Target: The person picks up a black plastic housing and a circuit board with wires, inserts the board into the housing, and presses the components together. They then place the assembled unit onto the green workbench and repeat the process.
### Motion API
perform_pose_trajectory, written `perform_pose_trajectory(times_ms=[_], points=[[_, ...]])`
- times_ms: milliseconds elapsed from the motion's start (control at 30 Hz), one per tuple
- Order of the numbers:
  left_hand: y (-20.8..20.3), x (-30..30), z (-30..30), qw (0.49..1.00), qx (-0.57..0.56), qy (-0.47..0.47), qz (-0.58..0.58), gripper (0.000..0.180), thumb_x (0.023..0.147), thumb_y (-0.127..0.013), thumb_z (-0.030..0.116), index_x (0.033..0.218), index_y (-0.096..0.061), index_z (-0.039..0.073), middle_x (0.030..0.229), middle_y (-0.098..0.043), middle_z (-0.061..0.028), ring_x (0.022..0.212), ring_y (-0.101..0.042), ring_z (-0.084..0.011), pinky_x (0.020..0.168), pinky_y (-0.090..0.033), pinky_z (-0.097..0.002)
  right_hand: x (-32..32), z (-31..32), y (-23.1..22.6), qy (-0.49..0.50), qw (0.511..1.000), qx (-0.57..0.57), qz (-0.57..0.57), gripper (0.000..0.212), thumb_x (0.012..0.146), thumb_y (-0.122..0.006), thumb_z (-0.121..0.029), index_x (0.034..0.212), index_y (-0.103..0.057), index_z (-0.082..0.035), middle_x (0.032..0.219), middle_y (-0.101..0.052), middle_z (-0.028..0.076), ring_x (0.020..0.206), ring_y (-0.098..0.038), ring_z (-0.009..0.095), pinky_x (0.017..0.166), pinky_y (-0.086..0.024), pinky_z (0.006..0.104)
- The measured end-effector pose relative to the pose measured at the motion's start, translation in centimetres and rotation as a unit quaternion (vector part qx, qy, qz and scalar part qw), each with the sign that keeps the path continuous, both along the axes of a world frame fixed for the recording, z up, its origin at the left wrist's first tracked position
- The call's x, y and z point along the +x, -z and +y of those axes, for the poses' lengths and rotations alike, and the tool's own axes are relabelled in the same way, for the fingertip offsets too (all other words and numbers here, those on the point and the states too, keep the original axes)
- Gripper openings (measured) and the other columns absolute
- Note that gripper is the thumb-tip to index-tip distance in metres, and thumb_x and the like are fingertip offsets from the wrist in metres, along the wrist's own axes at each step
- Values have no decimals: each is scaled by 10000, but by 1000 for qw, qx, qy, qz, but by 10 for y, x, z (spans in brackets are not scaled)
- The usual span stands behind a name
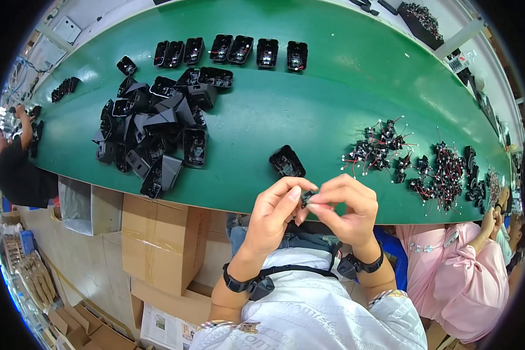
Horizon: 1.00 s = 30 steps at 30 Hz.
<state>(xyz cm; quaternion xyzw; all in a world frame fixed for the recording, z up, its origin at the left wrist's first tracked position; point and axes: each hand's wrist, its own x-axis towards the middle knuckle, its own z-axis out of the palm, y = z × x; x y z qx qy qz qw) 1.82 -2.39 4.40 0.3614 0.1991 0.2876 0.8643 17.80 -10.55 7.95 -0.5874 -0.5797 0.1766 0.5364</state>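
Close together at the front edge of the table, my left hand [276, 204] and my right hand [345, 205] pinch a small dark part [308, 198] between their fingertips. Its exact kind is too small and covered to make out. Just beyond my fingers, an open black plastic housing [287, 161] lies on the green table [262, 111]. To the right sits a loose pile of small black parts with red and black wires and white connector ends [380, 147].
A heap of black housings [157, 119] lies at left, with several more [239, 49] in a row behind. More wired parts [446, 175] lie right, near a person in pink [449, 274]. A person in black [20, 163] works far left. Cardboard boxes [157, 239] stand below.
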Motion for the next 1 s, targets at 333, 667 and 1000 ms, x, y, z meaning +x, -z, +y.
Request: perform_pose_trajectory(times_ms=[333, 667, 1000], points=[[5, 3, -9, 991, 136, 8, 1, 433, 1009, -673, 213, 1331, -594, -67, 1009, -641, -58, 859, -594, -105, 754, -492, -261, -9, -11, 19, 57, 986, -5, 159, 95, 836, -798, 17, 896, -727, 9, 869, -682, 88, 712, -593, 120, 611, -463, 245], [19, -8, 4, 989, 125, 84, -12, 407, 1103, -526, 354, 1191, -659, -20, 993, -655, -32, 872, -581, -74, 794, -497, -241, 8, -11, 3, -51, 999, -7, 5, 346, 752, -851, 7, 1086, -809, -70, 854, -687, 70, 720, -655, 145, 613, -528, 261], [25, -13, 10, 979, 10, 202, -16, 481, 1087, -444, 415, 1063, -652, -18, 916, -635, -44, 789, -560, -99, 728, -464, -242, 7, -7, 0, -93, 992, -7, -88, 325, 693, -848, -5, 1004, -821, -97, 857, -686, 49, 751, -673, 200, 655, -557, 297]])
